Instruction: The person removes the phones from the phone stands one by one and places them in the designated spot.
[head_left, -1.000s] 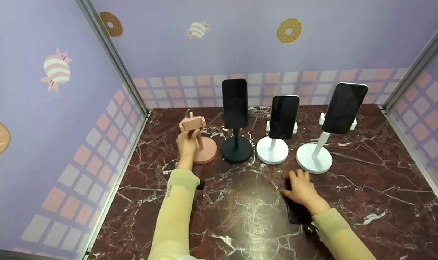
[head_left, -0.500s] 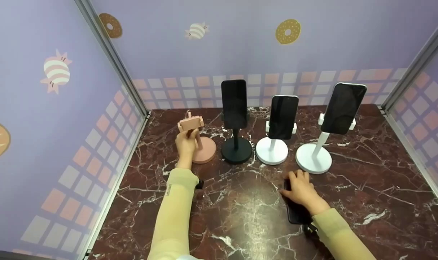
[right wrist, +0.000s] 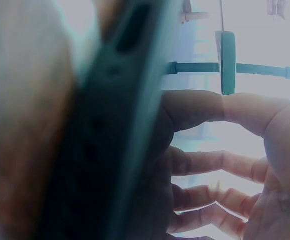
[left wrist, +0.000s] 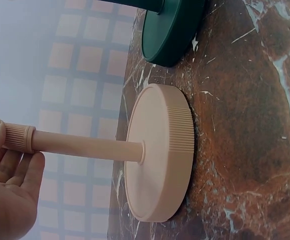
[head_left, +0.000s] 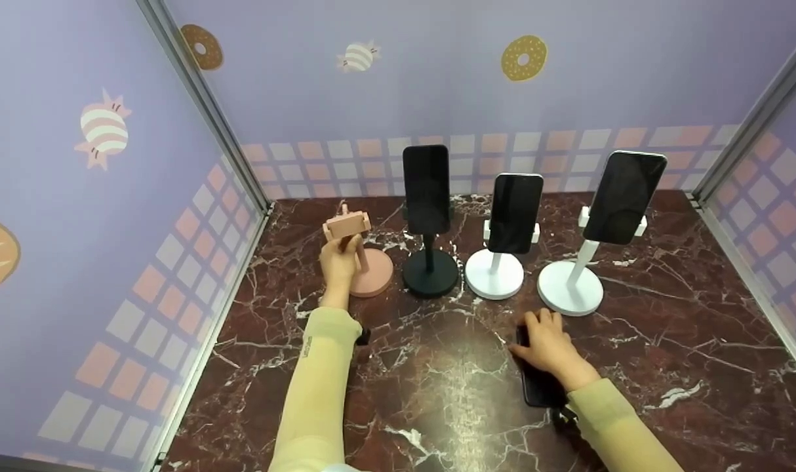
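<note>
Left hand [head_left: 339, 263], arm extended, grips the pink stand [head_left: 376, 274], left of the black stand [head_left: 431, 275]. Right hand [head_left: 549, 344], fingers bent, holds the phone [head_left: 539, 388], nearer and right of the black stand.

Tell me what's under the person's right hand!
A black smartphone. In the head view, part of its near end and a strip of its left side show. The right hand covers much of the rest, and whatever is under the smartphone can't be seen.
</note>
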A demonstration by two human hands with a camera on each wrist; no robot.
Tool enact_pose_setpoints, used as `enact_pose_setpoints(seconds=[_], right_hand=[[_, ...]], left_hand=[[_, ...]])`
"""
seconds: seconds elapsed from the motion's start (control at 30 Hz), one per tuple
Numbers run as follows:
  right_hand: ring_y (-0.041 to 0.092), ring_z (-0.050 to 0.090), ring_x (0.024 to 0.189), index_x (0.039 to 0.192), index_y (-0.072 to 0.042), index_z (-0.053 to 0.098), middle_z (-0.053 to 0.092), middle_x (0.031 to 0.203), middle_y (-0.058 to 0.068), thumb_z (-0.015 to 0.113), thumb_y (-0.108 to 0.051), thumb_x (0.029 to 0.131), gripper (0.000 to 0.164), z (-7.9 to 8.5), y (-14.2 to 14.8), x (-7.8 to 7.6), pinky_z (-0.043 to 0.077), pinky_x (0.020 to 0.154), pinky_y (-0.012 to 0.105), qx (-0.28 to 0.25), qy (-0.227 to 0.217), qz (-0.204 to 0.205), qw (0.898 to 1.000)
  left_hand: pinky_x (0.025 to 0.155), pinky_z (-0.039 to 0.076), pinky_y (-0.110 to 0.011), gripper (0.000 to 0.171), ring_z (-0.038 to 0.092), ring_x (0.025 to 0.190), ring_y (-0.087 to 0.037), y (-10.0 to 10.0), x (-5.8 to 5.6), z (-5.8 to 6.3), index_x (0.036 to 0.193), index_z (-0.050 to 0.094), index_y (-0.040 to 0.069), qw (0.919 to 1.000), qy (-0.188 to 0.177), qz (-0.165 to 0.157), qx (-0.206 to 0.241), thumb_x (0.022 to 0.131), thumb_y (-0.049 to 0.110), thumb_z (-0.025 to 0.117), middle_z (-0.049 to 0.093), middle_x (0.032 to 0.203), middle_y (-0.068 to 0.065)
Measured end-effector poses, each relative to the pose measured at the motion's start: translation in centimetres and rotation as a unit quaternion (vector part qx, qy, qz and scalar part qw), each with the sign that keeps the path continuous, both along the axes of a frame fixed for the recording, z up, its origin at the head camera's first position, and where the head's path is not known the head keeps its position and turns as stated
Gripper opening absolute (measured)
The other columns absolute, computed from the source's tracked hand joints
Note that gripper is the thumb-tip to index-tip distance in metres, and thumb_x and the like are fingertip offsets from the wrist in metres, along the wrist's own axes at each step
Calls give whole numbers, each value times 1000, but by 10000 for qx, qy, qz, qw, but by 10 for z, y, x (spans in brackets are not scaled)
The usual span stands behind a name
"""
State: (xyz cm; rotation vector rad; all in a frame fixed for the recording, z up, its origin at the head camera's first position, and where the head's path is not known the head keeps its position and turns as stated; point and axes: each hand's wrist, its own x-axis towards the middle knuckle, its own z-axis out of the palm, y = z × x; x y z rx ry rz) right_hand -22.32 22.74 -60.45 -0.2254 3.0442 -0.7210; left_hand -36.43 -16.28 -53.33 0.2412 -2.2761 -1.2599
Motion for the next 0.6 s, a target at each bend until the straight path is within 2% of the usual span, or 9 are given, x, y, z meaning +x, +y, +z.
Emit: enact_pose_setpoints(seconds=[0.33,0.6], right_hand=[[45,42,112,116,-2,56,49,113,24,83,-31,84,50,2,0,0,48,72,65,117,-23,41,9999],[46,44,113,116,-3,57,51,114,24,84,-34,84,52,3,2,-1,48,75,66,170,-87,73,9998]], left_hand=[[86,54,-57,28,71,94,-46,0,0,-1,84,72,-9,10000,58,3,80,91,18,77,75,97,-28],[88,54,-57,29,71,97,-47,1,1,-4,85,73,-7,9998,105,147,72,89,21,79,76,100,-27]])
